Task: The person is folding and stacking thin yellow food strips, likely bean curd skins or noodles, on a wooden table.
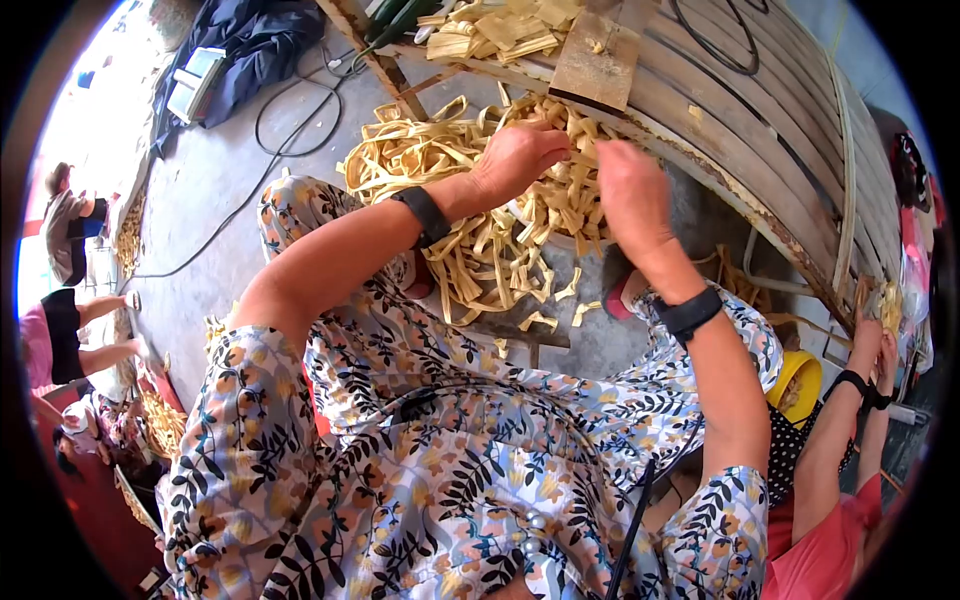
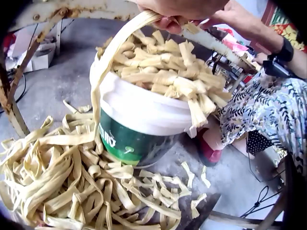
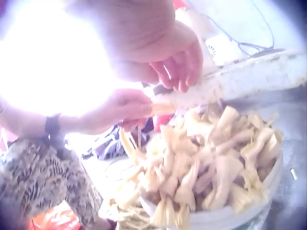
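My left hand [image 1: 518,162] pinches one end of a long pale yellow flat strip [image 2: 114,50], which arches down past the bucket to a loose heap of strips [image 2: 57,172]. Close by on the right, my right hand [image 1: 636,195] is blurred in the head view. The right wrist view shows its fingers [image 3: 178,72] loosely curled with nothing visible between them. Below both hands stands a white and green bucket [image 2: 144,108], heaped above its rim with knotted pieces [image 2: 168,67] of the same strip.
Several knotted pieces [image 1: 540,320] lie on the floor near my feet. A slatted bench [image 1: 740,130] with a rusty frame runs along the far right, bearing a wooden block [image 1: 597,60]. A black cable [image 1: 225,225] crosses the floor at left. Another person's arms [image 1: 835,440] are at right.
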### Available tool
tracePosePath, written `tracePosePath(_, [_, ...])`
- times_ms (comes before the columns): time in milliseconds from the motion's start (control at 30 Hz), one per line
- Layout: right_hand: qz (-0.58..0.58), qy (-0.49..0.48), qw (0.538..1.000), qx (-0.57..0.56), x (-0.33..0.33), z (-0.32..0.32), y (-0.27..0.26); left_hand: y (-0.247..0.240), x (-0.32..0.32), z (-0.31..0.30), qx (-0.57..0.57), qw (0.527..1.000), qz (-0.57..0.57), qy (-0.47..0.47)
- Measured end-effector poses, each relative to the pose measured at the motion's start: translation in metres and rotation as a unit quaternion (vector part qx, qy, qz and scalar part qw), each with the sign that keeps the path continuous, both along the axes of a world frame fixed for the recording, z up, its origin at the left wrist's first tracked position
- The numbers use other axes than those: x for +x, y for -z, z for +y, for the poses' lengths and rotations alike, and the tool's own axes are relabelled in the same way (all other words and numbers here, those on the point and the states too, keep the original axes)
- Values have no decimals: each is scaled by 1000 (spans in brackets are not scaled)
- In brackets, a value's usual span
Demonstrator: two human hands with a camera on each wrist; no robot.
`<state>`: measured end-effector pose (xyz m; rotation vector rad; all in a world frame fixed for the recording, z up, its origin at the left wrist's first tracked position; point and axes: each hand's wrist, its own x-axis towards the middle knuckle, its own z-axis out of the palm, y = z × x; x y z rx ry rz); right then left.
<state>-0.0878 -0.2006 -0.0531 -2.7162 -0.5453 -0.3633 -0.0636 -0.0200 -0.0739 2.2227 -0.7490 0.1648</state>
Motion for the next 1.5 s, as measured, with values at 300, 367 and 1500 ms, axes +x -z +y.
tracePosePath(300, [311, 48, 880, 356, 24, 6, -16, -43, -2, -10, -21, 995, -62, 78])
tracePosePath(367, [294, 59, 886, 355, 31, -6, 1, -50, 0, 0, -23, 995, 31, 91])
tracePosePath(1500, [212, 19, 901, 377, 34, 8, -39, -64, 17, -9, -158, 951, 266, 3])
